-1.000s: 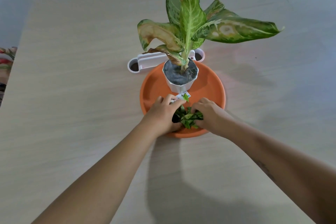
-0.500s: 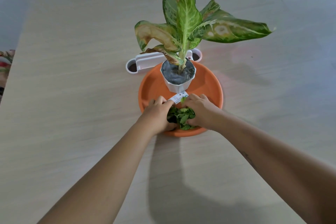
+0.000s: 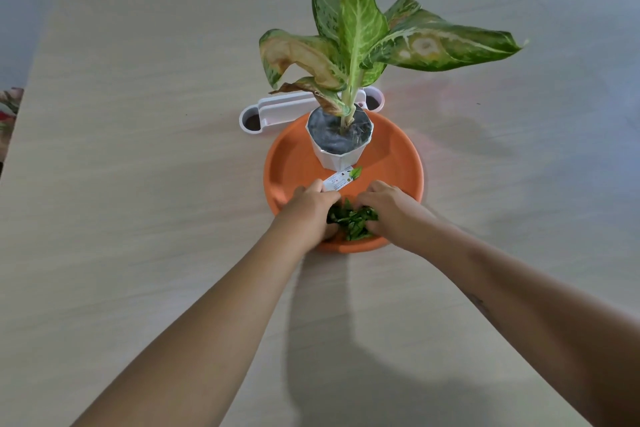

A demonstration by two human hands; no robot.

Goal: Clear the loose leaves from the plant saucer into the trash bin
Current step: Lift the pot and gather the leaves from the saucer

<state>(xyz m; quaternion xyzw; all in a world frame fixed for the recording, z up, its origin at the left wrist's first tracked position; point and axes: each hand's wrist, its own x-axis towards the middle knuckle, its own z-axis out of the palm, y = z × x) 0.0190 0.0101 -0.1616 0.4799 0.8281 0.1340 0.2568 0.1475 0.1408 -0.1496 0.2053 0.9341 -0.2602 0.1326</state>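
I see a pale wood-grain bench. A white faceted pot holds a variegated plant with one browned, curling leaf. Just behind it lies a white plastic holder with a round cup at each end.

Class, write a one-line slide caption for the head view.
Left hand and right hand gather loose leaves in orange saucer beside potted plant.

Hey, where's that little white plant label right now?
In the head view the white label lies in the orange saucer, just in front of the white pot, its near end under the fingertips of the left hand.
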